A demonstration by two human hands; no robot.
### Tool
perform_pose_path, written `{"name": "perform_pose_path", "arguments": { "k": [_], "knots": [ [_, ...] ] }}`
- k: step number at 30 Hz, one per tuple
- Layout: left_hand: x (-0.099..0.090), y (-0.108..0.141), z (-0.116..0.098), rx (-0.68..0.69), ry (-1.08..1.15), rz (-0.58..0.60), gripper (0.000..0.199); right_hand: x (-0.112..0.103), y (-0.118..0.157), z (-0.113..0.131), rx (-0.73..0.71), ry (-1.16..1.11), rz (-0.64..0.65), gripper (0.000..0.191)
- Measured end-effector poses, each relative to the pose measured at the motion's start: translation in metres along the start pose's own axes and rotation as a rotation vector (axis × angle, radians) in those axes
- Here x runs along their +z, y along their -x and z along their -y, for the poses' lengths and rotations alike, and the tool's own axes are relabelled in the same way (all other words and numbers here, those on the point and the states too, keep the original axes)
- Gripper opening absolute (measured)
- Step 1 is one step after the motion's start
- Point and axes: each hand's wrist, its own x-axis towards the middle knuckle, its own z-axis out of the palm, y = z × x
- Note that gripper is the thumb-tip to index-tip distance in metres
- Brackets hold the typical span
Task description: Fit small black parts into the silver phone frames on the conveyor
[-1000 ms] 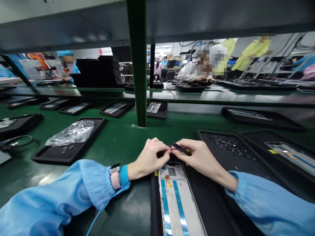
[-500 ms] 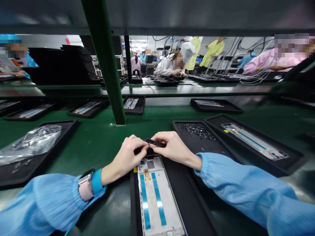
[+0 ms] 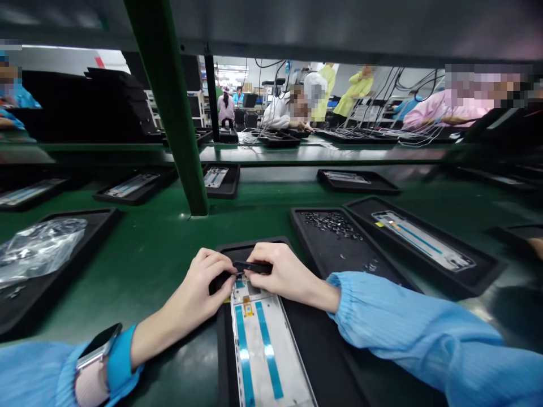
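Observation:
In front of me a silvery phone frame (image 3: 288, 362) with two blue strips lies lengthwise in a black tray (image 3: 324, 345). My right hand (image 3: 282, 274) pinches a slim black tool (image 3: 257, 267) between thumb and fingers, its tip over the frame's far end. Opposite it, my left hand (image 3: 207, 282) is at the frame's far left corner, thumb and forefinger closed near the tool's tip. What the left fingertips hold, if anything, is too small to make out. A small dark piece (image 3: 239, 276) shows between the hands at that end.
Close on the right stands a tray of small dark parts (image 3: 335, 225), beside a tray with another phone frame (image 3: 424, 243). On the left a tray holds a clear plastic bag (image 3: 42, 243). A green post (image 3: 182, 124) rises ahead. More frame trays line the back; co-workers sit beyond.
Both hands and the tool have moved down onto the frame's far end, nearer to me. The view has shifted slightly to the right, and the tray's far edge now shows.

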Motion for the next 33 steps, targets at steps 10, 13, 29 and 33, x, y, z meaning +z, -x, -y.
{"name": "perform_pose_path", "arguments": {
  "k": [10,13,29,33],
  "knots": [
    [-0.001,-0.004,0.0,0.001,0.026,-0.001,0.011,0.005,0.001,0.0,-0.006,0.011,0.019,0.005],
    [-0.001,-0.004,-0.001,0.0,0.023,0.002,0.012,0.005,0.001,-0.001,-0.012,0.02,0.025,0.005],
    [-0.003,-0.003,0.0,0.133,-0.054,0.07,0.018,-0.01,-0.012,0.006,0.05,0.03,0.215,0.006],
    [-0.007,-0.006,-0.004,0.141,-0.101,0.132,0.018,-0.013,-0.017,-0.002,0.204,-0.105,0.254,0.01]
  ]
}}
